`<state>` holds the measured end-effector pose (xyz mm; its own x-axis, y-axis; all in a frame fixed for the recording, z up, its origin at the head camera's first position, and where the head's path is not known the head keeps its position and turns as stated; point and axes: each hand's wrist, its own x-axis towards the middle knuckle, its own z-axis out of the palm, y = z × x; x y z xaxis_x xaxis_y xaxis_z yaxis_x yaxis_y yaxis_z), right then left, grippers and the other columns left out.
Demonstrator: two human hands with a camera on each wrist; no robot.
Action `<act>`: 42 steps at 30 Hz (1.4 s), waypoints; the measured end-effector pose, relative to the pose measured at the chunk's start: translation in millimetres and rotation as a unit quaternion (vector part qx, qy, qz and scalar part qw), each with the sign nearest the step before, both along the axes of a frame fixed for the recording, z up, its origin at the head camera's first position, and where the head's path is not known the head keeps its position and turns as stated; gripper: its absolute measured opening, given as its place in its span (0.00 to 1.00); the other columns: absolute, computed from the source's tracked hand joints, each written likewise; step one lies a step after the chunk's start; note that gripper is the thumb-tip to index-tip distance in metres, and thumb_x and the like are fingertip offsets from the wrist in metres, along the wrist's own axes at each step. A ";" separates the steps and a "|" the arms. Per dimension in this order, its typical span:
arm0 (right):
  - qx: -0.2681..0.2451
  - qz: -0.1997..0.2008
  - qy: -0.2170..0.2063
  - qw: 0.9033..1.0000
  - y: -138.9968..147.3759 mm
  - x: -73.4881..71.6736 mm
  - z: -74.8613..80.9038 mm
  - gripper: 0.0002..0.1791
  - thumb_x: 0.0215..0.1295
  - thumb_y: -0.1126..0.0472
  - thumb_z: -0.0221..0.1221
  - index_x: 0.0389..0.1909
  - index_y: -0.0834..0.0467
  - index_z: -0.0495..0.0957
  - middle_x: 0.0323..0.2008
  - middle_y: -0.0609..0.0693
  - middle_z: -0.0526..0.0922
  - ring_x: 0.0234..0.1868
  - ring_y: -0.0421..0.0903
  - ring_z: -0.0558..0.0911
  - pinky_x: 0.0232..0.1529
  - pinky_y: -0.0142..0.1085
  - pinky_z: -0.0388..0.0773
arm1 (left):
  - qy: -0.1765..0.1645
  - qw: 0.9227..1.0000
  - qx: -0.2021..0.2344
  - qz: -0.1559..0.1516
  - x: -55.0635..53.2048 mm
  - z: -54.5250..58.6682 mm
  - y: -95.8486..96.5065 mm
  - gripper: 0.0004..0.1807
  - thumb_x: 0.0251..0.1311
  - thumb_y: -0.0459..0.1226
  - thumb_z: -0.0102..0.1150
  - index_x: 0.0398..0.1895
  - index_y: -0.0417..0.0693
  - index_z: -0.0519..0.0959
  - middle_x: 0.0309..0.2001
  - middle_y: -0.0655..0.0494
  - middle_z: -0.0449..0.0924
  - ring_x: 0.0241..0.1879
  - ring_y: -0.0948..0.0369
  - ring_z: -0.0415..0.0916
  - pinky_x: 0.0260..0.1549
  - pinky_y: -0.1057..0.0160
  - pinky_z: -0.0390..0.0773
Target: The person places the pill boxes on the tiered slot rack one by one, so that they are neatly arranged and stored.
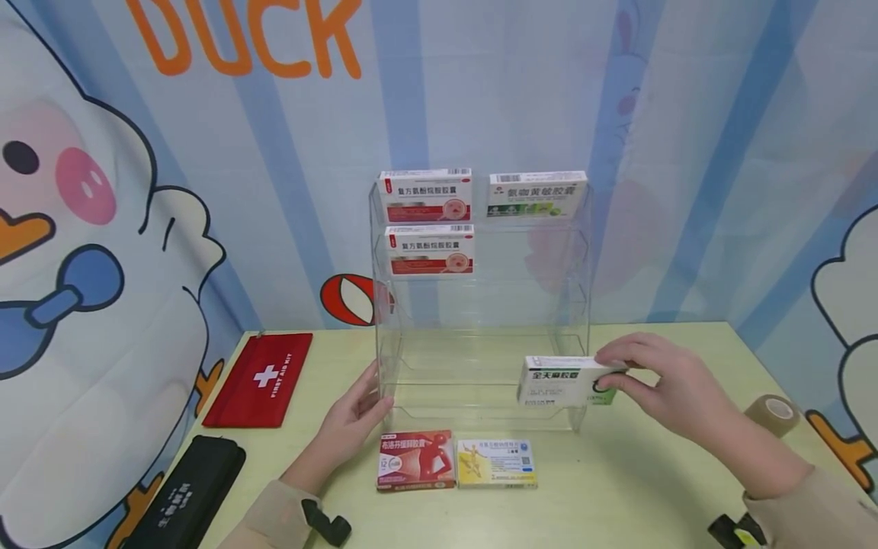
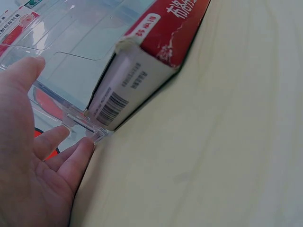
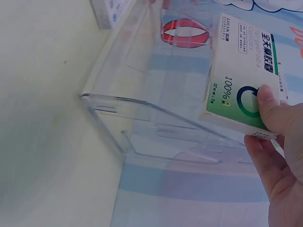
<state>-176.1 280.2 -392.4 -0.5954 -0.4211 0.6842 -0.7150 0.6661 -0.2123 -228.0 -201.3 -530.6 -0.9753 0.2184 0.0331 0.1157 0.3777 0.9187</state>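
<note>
In the head view, my right hand (image 1: pixel 668 389) pinches a white and green medicine box (image 1: pixel 559 381) by its right end, in front of the lower right of a clear tiered display rack (image 1: pixel 439 384). The right wrist view has the thumb on the face of this medicine box (image 3: pixel 241 71) and fingers behind it. My left hand (image 1: pixel 346 427) is at the rack's lower left corner. Its fingertips touch the side near the base, with the thumb spread apart, as the left hand (image 2: pixel 42 156) shows in the left wrist view.
Two red-and-white boxes (image 1: pixel 428 194) and a green-and-white box (image 1: pixel 535 197) stand on the upper tiers. A red box (image 1: pixel 415 460) and a yellow-and-white box (image 1: pixel 497 463) lie before the rack. A first-aid pouch (image 1: pixel 257 381), black case (image 1: pixel 185 492) and tan roll (image 1: pixel 771 414) flank it.
</note>
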 end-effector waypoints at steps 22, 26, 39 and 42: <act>-0.051 0.024 0.071 0.996 -31.9 -36.7 52.8 0.23 0.71 0.42 0.65 0.49 0.57 0.92 0.45 0.52 0.93 0.43 0.49 0.92 0.55 0.14 0.80 | 0.021 1.000 -0.001 -0.001 0.2 -0.3 -0.5 0.44 0.80 0.50 0.64 0.91 0.72 0.53 0.84 0.45 0.68 0.80 0.40 0.72 0.76 0.43 0.76; -0.053 0.014 0.088 0.995 -32.6 -43.9 62.9 0.23 0.71 0.42 0.66 0.49 0.58 0.92 0.45 0.53 0.93 0.43 0.51 0.92 0.56 0.12 0.78 | 0.016 1.000 -0.001 0.000 -0.5 -0.3 -1.0 0.44 0.79 0.51 0.64 0.90 0.74 0.53 0.84 0.47 0.69 0.80 0.42 0.72 0.76 0.44 0.76; -0.069 -0.035 0.114 0.990 -43.6 -65.6 88.8 0.16 0.58 0.71 0.79 0.48 0.62 0.92 0.45 0.56 0.93 0.45 0.54 0.92 0.57 0.09 0.71 | 0.005 1.000 0.004 -0.003 0.1 1.3 -2.0 0.43 0.79 0.51 0.64 0.90 0.78 0.53 0.85 0.48 0.68 0.81 0.42 0.71 0.77 0.44 0.75; -0.082 -0.042 0.110 0.990 -47.1 -69.8 94.4 0.15 0.60 0.71 0.78 0.49 0.63 0.91 0.47 0.57 0.92 0.47 0.55 0.91 0.59 0.08 0.71 | 0.002 1.000 0.004 -0.002 0.2 1.9 -1.8 0.43 0.79 0.52 0.64 0.90 0.78 0.53 0.85 0.49 0.68 0.81 0.42 0.71 0.77 0.44 0.75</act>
